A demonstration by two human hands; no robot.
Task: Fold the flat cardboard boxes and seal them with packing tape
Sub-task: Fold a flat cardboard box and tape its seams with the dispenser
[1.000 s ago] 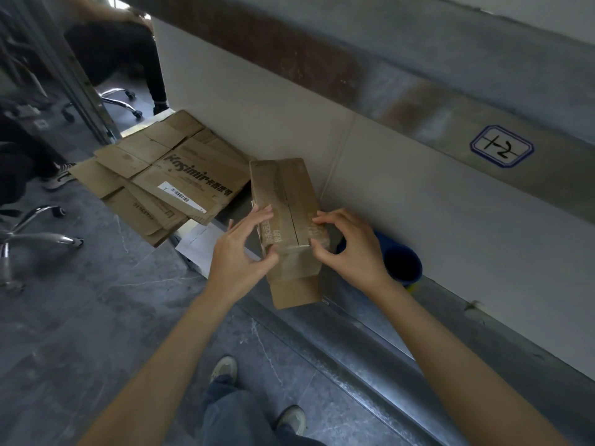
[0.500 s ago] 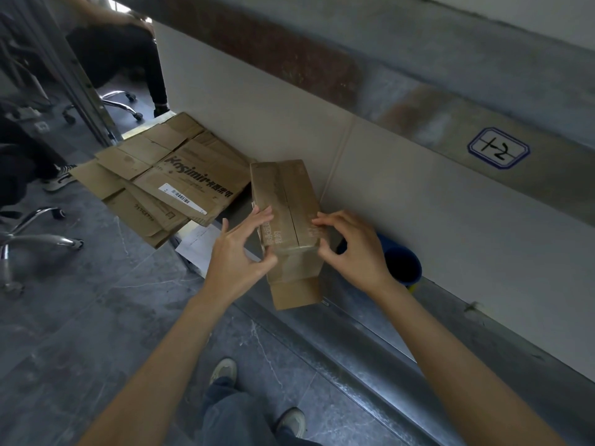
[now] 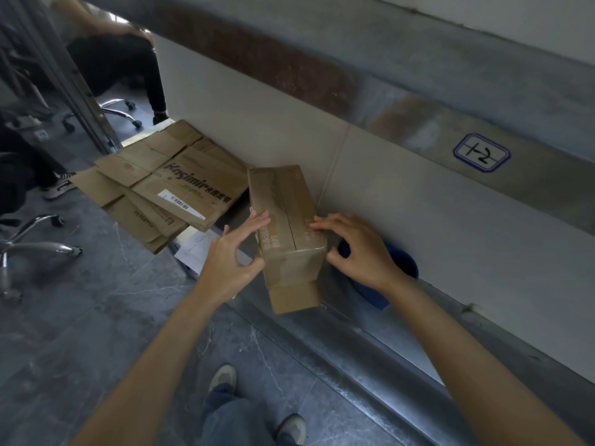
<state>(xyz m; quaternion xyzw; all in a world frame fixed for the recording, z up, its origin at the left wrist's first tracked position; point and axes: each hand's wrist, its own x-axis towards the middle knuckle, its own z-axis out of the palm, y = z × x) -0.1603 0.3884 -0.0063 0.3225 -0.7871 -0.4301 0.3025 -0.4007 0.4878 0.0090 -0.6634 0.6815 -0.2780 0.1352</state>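
Pinching the near end of the folded box (image 3: 283, 217), your left hand (image 3: 230, 254) and right hand (image 3: 359, 249) each set fingertips on top and a thumb at the side, while it lies on the metal ledge (image 3: 370, 326). It is likely light, hollow and crushable, so hold it by the corners.

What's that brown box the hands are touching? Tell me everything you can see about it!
The brown box is a long, closed cardboard carton. Two top flaps meet at a seam down the middle, and shiny tape wraps over its near end. There is small print on top. It lies lengthwise beside the white wall. The left hand and right hand hold its near end, fingers on top, thumbs lower down.
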